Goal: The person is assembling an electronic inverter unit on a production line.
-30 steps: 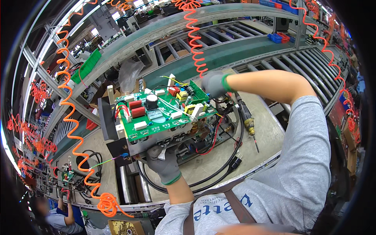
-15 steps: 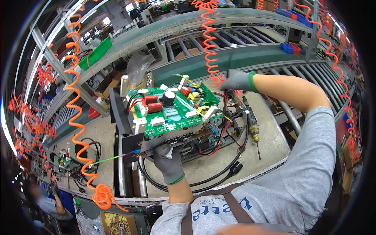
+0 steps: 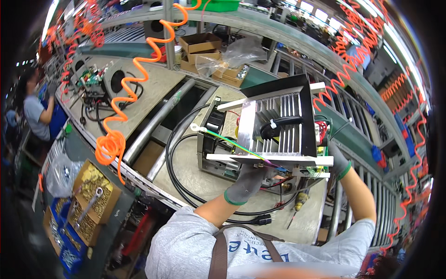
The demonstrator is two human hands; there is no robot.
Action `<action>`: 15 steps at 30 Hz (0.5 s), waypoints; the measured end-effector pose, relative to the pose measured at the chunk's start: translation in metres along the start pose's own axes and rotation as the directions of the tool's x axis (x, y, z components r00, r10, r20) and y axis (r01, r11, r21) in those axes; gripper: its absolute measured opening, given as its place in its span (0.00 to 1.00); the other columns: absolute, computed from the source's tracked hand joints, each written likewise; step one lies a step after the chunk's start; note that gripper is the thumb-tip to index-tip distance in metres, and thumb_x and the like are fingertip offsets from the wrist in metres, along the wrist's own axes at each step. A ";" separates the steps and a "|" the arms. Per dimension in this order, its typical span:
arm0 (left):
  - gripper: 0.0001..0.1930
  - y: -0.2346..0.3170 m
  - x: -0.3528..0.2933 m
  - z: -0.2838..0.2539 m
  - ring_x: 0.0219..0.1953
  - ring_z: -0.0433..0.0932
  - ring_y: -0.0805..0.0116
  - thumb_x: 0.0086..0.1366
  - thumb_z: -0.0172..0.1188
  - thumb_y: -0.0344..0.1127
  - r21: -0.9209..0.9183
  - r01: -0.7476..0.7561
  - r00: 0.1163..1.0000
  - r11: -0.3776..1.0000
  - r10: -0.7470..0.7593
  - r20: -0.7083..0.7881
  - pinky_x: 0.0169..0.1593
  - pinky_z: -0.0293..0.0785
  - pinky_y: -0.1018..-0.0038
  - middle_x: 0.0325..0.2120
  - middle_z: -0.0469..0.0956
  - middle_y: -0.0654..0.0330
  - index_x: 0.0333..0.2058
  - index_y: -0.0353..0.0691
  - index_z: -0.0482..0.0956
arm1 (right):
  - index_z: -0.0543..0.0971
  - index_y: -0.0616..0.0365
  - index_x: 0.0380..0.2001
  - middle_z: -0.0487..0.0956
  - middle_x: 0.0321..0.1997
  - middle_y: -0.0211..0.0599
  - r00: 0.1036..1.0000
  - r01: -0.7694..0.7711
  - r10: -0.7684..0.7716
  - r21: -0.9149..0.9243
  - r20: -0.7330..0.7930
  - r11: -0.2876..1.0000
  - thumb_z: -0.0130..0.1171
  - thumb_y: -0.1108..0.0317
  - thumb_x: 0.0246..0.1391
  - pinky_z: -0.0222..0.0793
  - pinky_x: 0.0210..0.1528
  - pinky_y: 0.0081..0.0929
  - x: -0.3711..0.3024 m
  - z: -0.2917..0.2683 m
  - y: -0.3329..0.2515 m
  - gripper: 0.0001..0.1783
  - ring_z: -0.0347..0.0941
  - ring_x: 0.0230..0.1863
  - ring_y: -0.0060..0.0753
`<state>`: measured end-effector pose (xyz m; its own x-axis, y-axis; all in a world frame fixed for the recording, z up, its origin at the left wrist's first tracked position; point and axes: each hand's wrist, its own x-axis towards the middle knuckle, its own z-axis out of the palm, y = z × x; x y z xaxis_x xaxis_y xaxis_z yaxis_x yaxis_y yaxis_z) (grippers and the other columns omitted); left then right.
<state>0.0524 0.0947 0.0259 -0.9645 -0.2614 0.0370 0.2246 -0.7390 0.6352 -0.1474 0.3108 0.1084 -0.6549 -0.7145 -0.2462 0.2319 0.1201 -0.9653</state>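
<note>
A circuit board assembly (image 3: 278,123) stands tipped on its side, turning its finned aluminium heat sink and black plates toward me. My left hand (image 3: 251,182), in a grey glove, grips its near lower edge, with the fingertips hidden beneath. At the right, my gloved right hand (image 3: 340,162) holds the green board side, its fingers mostly hidden behind the board. Below the assembly lies an open metal chassis (image 3: 213,135) with a black fan. A green-yellow wire (image 3: 227,141) with a ring terminal sticks out to the left across the heat sink.
A black power cable (image 3: 173,169) loops around the chassis to a plug (image 3: 263,219). Near the right hand lies a power screwdriver (image 3: 301,201). An orange coiled hose (image 3: 134,88) hangs at left. Screw boxes (image 3: 95,200) stand at lower left, rollers (image 3: 160,123) beside the worktop.
The board assembly has been tipped up, from board face showing to heat sink showing. My right hand has come down from the hanging hose to the board's right side. The view has swung left.
</note>
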 end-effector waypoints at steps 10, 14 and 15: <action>0.17 -0.019 0.008 -0.018 0.38 0.77 0.71 0.52 0.54 0.24 0.261 -0.365 0.929 0.894 0.366 0.046 0.41 0.76 0.74 0.35 0.76 0.62 0.43 0.38 0.74 | 0.71 0.60 0.54 0.78 0.49 0.44 0.998 0.010 -0.003 0.091 -0.067 0.996 0.42 0.55 0.61 0.74 0.51 0.33 -0.011 0.001 0.006 0.25 0.77 0.47 0.36; 0.13 0.001 0.019 -0.007 0.30 0.75 0.75 0.56 0.50 0.24 -0.056 -0.103 0.990 0.993 0.108 0.088 0.35 0.73 0.77 0.29 0.76 0.62 0.41 0.37 0.75 | 0.69 0.61 0.57 0.77 0.49 0.42 0.995 0.030 -0.019 0.118 -0.095 0.993 0.47 0.53 0.62 0.76 0.49 0.32 -0.015 0.003 0.007 0.27 0.78 0.46 0.36; 0.13 0.001 0.023 -0.008 0.30 0.75 0.75 0.56 0.50 0.24 -0.061 -0.112 0.990 0.992 0.117 0.083 0.35 0.73 0.77 0.29 0.76 0.62 0.41 0.37 0.75 | 0.69 0.58 0.56 0.78 0.48 0.40 0.996 0.043 -0.030 0.161 -0.087 0.986 0.47 0.52 0.62 0.77 0.47 0.32 -0.011 -0.005 0.013 0.26 0.78 0.44 0.34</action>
<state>0.0318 0.0827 0.0212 -0.9397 -0.2939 0.1747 0.3395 -0.7414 0.5788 -0.1408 0.3239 0.0987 -0.7213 -0.6553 -0.2242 0.3160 -0.0233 -0.9485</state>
